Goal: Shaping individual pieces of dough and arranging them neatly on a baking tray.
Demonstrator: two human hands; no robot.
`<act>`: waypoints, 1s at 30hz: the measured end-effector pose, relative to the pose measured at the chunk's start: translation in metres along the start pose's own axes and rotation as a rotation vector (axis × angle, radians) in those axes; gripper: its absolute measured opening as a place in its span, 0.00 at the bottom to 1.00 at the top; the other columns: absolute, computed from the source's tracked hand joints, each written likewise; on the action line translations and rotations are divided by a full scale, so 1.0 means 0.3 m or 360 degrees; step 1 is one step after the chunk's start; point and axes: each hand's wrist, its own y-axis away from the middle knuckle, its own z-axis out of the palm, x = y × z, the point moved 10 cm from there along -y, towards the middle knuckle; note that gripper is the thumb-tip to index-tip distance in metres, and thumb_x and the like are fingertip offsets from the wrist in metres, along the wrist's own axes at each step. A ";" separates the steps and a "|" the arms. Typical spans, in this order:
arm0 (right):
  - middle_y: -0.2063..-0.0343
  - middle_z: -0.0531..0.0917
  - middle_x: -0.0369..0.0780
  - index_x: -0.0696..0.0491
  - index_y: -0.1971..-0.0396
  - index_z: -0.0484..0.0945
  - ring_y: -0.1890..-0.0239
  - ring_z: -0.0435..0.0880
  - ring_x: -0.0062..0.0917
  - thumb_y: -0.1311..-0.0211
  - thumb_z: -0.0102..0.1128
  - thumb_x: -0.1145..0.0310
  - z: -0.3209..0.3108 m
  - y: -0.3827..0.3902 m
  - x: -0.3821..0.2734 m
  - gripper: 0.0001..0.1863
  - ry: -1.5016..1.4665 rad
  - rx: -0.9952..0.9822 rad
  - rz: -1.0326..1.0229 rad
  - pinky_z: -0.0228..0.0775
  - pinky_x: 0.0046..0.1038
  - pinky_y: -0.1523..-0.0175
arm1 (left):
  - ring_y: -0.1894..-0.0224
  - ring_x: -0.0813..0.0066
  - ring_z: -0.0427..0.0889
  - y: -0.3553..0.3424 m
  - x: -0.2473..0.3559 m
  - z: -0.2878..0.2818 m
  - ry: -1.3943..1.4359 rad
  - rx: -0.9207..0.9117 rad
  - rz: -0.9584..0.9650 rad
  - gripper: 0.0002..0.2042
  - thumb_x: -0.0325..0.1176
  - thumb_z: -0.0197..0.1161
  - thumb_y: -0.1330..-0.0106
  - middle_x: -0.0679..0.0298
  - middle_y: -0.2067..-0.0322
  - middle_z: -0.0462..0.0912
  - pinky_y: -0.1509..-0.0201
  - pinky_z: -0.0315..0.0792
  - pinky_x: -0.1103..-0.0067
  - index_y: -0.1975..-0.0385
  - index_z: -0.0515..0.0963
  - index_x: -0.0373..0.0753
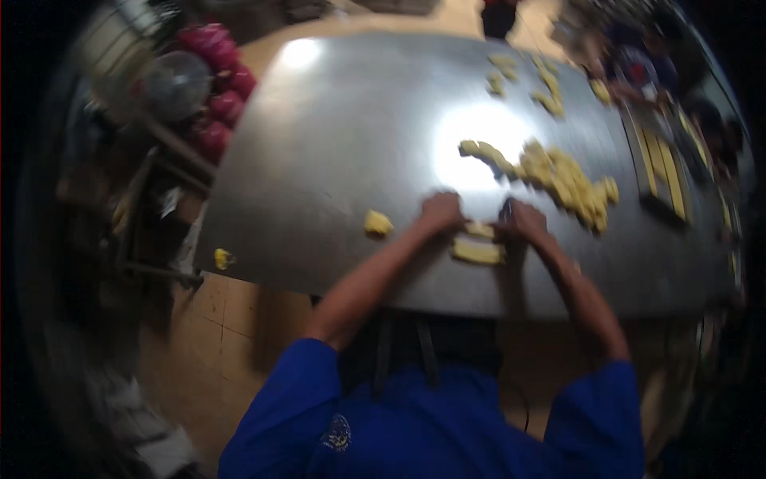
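On the metal table point(319, 144), close to its near edge, my left hand point(441, 212) and my right hand point(527, 221) grip a short piece of yellow dough point(479, 229) from its two ends. Both hands are closed, and their fingertips are blurred. Just nearer to me lies a second dough strip point(478, 253), apart from my fingers. A dark spot shows by the right hand's fingers; I cannot make out what it is. Left of my left hand sits a dough lump point(378, 223). Beyond my right hand spreads a heap of dough pieces point(562, 180).
Long trays point(656, 164) holding dough strips stand at the right. More dough pieces point(549, 88) lie at the far side, near another person point(638, 68). A small dough scrap point(223, 258) rests at the left corner. Pink bags point(227, 105) and a round container point(177, 84) stand beyond the left edge.
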 end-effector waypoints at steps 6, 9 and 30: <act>0.73 0.84 0.42 0.53 0.65 0.82 0.67 0.84 0.32 0.54 0.77 0.45 -0.061 0.057 0.030 0.28 -0.0473 -0.0038 -0.0056 0.72 0.35 0.62 | 0.65 0.62 0.85 0.043 0.025 -0.052 0.0209 -0.0109 -0.0010 0.23 0.56 0.76 0.48 0.59 0.72 0.85 0.57 0.75 0.66 0.73 0.82 0.40; 0.69 0.85 0.43 0.53 0.64 0.83 0.65 0.84 0.31 0.54 0.78 0.47 -0.059 0.091 0.058 0.27 -0.0503 -0.0131 0.0024 0.73 0.34 0.60 | 0.66 0.62 0.85 0.073 0.070 -0.034 0.0219 -0.0187 0.0029 0.23 0.55 0.75 0.46 0.59 0.71 0.86 0.56 0.75 0.67 0.71 0.82 0.38; 0.70 0.85 0.41 0.49 0.64 0.83 0.64 0.85 0.34 0.52 0.75 0.42 -0.057 0.083 0.027 0.26 -0.0523 -0.0067 -0.0136 0.75 0.36 0.59 | 0.69 0.61 0.85 0.067 0.099 -0.052 -0.0189 -0.0105 0.0137 0.30 0.68 0.70 0.49 0.58 0.73 0.86 0.63 0.75 0.66 0.75 0.84 0.40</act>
